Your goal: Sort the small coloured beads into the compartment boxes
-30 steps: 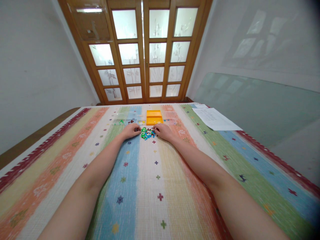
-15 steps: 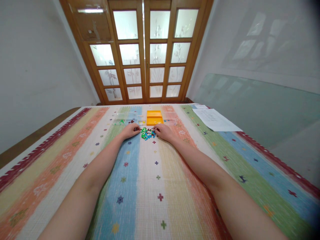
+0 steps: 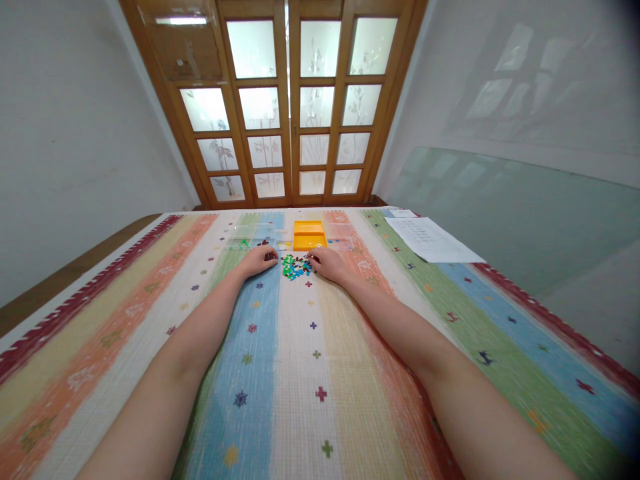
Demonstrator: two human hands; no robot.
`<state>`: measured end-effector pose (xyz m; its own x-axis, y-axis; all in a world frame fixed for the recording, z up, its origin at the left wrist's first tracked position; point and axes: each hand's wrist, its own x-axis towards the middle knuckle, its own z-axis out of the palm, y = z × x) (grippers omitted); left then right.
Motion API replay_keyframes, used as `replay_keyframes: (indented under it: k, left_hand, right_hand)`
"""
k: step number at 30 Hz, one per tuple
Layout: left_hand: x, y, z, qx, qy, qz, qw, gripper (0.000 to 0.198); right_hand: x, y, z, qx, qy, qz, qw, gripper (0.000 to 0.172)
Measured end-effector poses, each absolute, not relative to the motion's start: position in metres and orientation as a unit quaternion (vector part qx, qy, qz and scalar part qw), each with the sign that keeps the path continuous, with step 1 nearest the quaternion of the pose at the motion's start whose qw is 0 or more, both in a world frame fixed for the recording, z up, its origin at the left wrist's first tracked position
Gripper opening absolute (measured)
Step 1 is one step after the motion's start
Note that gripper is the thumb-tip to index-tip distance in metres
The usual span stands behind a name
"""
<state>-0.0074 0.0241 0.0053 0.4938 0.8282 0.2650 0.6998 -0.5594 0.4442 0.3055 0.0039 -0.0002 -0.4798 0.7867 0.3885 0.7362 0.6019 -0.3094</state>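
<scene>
A loose pile of small green, blue and dark red pieces (image 3: pixel 295 268) lies on the striped tablecloth between my hands. At its left side, slightly apart, rests my left hand (image 3: pixel 260 261), fingers curled and tips together; whatever they may hold is too small to make out. My right hand (image 3: pixel 326 264) touches the pile's right edge with bent, pinched fingers, and their contents cannot be made out. Just behind the pile stands an open orange-yellow box (image 3: pixel 309 228) with a few pale bits in its front half.
Clear plastic boxes flank the orange one: the left clear box (image 3: pixel 240 235) holds green, dark red and yellow pieces, the right clear box (image 3: pixel 343 233) a few blue ones. Printed paper (image 3: pixel 430 241) lies at right on the tablecloth (image 3: pixel 300 373). Glazed wooden doors (image 3: pixel 289 133) stand beyond.
My left hand has shifted slightly left, away from the pile. My right hand stays at the pile's right edge, nearly unmoved.
</scene>
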Motion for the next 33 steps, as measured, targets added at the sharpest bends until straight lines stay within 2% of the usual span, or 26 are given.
replay_keyframes:
  k: [7,20,28,33]
  left_hand:
    - [-0.016,0.034,-0.002,0.866,0.426,0.237,0.113,0.018]
    - [-0.015,0.033,-0.004,0.85,0.433,0.267,0.14,0.017]
    - [-0.021,0.042,-0.011,0.674,0.484,0.468,0.306,0.02]
    - [-0.034,0.055,-0.013,0.57,0.493,0.593,0.286,0.016]
  right_hand:
    - [0.306,0.004,-0.001,-0.438,-0.859,0.052,0.261,0.019]
    - [0.306,0.003,0.001,-0.434,-0.861,0.053,0.258,0.019]
    - [0.305,0.001,0.003,-0.435,-0.86,0.055,0.26,0.02]
    - [0.305,0.0,0.003,-0.438,-0.859,0.057,0.259,0.02]
